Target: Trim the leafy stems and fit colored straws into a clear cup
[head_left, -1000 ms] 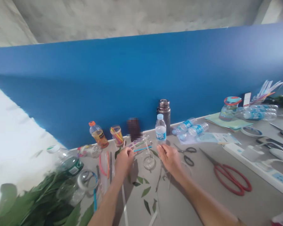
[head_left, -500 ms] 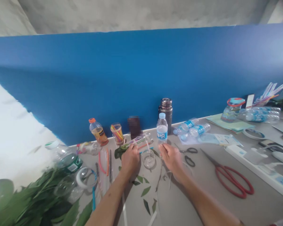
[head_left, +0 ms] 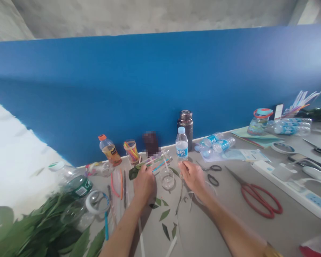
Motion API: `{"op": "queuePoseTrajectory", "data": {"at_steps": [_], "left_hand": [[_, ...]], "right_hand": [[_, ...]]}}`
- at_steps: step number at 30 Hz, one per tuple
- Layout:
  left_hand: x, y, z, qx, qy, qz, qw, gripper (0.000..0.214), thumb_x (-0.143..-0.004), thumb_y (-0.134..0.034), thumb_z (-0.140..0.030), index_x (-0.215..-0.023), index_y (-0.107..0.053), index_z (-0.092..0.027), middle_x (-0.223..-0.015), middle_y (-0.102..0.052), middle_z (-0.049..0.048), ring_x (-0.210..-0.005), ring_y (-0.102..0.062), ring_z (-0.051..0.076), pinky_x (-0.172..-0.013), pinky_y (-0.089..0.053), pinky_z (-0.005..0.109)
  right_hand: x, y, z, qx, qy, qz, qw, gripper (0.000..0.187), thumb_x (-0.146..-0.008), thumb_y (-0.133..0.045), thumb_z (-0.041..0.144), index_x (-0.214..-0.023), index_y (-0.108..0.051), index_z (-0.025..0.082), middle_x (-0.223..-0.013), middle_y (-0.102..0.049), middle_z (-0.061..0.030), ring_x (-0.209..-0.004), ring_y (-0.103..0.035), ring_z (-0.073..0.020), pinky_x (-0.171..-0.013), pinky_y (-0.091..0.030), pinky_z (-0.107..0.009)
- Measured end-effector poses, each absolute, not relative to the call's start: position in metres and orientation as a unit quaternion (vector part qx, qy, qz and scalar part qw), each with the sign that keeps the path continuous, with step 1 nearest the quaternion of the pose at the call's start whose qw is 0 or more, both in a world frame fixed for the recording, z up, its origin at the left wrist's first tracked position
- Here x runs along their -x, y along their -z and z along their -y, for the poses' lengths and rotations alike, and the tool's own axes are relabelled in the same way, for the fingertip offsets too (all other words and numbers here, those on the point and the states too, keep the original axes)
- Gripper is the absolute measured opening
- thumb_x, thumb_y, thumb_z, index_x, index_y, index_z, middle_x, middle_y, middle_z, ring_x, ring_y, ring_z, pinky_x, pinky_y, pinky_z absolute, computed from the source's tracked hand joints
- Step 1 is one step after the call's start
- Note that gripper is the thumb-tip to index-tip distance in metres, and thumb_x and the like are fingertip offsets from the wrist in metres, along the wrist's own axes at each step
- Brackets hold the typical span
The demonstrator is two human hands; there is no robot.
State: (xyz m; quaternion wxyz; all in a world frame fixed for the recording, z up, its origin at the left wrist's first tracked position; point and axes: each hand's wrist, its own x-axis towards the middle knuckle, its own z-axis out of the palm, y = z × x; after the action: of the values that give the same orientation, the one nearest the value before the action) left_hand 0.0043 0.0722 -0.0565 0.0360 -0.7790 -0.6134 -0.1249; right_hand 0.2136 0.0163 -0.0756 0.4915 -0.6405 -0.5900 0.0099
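My left hand (head_left: 144, 182) is closed, its fingertips together beside a dark green leaf (head_left: 134, 172) and several colored straws (head_left: 160, 165). Whatever lies between those fingers is hidden. A small clear plastic cup (head_left: 167, 179), apparently a cut bottle piece, stands between my hands with a white strip (head_left: 166, 163) rising at its back. My right hand (head_left: 192, 175) pinches something too small to name, just in front of a blue-capped water bottle (head_left: 182, 147). Below its fingers runs a thin brown twig (head_left: 179, 200). Cut leaf pieces (head_left: 164, 215) lie nearer me.
Small scissors (head_left: 213, 175), red-handled scissors (head_left: 262, 200) and a white power strip (head_left: 289, 189) lie to the right. A dark thermos (head_left: 186, 130) stands behind the bottle. Leafy branches (head_left: 37, 228), a tape roll (head_left: 97, 202) and an orange-capped bottle (head_left: 110, 151) are on the left.
My left hand has shifted slightly left and toward me, uncovering more of the blue straw. My right hand stays closed near the bottle. The whole view has moved a little.
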Motion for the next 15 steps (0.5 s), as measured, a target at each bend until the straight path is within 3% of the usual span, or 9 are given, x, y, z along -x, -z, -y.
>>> {"op": "queuePoseTrajectory", "data": {"at_steps": [2, 6, 12, 15], "left_hand": [[0.001, 0.041, -0.070, 0.782, 0.133, 0.607, 0.044, 0.026, -0.097, -0.047, -0.015, -0.102, -0.072, -0.020, -0.112, -0.071, 0.0120, -0.109, -0.066, 0.026, -0.081, -0.049, 0.031], [0.013, 0.011, -0.068, 0.761, 0.212, 0.612, 0.038, 0.024, -0.097, -0.048, -0.019, -0.096, -0.072, -0.021, -0.106, -0.076, 0.0117, -0.103, -0.067, 0.027, -0.085, -0.047, 0.033], [0.021, -0.005, -0.059, 0.678, 0.394, 0.581, -0.220, 0.022, -0.088, -0.059, -0.030, -0.096, -0.078, -0.021, -0.074, -0.075, 0.0009, -0.066, -0.065, 0.019, -0.064, -0.047, 0.027], [0.019, -0.008, -0.050, 0.675, 0.411, 0.548, -0.273, 0.023, -0.082, -0.063, -0.028, -0.094, -0.081, -0.020, -0.067, -0.073, -0.0003, -0.064, -0.065, 0.019, -0.063, -0.048, 0.026]], "right_hand": [[-0.214, 0.075, -0.016, 0.638, -0.027, 0.591, 0.492, 0.050, -0.103, -0.044, 0.049, -0.063, -0.060, 0.024, -0.057, -0.064, -0.0022, -0.052, -0.056, -0.0157, -0.055, -0.032, -0.028], [-0.214, 0.075, -0.017, 0.640, -0.055, 0.583, 0.498, 0.048, -0.102, -0.046, 0.048, -0.064, -0.063, 0.023, -0.058, -0.064, -0.0017, -0.056, -0.057, -0.0163, -0.057, -0.035, -0.026], [-0.213, 0.072, -0.017, 0.618, -0.038, 0.570, 0.540, 0.040, -0.100, -0.050, 0.041, -0.069, -0.067, 0.022, -0.064, -0.068, -0.0024, -0.061, -0.060, -0.0168, -0.063, -0.041, -0.027], [-0.210, 0.065, -0.012, 0.576, 0.002, 0.572, 0.584, 0.029, -0.099, -0.051, 0.034, -0.081, -0.071, 0.021, -0.075, -0.072, -0.0037, -0.066, -0.062, -0.0174, -0.067, -0.046, -0.028]]}}
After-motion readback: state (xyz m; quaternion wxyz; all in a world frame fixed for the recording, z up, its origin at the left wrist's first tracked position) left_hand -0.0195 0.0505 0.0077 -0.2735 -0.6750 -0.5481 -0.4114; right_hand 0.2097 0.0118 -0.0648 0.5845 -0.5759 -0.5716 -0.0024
